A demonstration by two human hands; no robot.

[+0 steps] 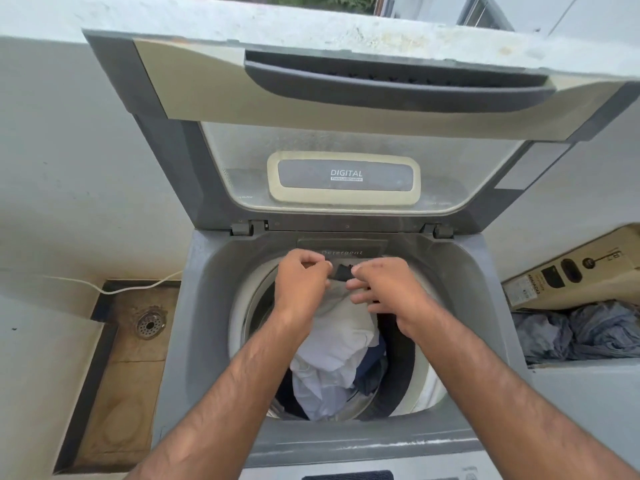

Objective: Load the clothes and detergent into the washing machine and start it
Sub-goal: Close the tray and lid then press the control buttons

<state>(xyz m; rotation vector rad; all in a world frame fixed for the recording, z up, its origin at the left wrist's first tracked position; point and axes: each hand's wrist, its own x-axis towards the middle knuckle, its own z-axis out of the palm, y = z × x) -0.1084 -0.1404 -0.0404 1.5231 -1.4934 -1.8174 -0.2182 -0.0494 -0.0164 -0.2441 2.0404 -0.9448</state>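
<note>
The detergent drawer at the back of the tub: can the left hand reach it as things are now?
Probably yes. The left hand is just in front of the detergent drawer, the lid stands open, and nothing lies between them, though its fingers are pinched on something small.

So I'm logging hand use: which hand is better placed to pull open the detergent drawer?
Probably left. The left hand sits just below the Detergent drawer; the right hand is lower, over the clothes.

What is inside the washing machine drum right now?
The drum holds a white garment and dark blue clothing. Whatever lies beneath them, and the drum's bottom, is covered.
</note>
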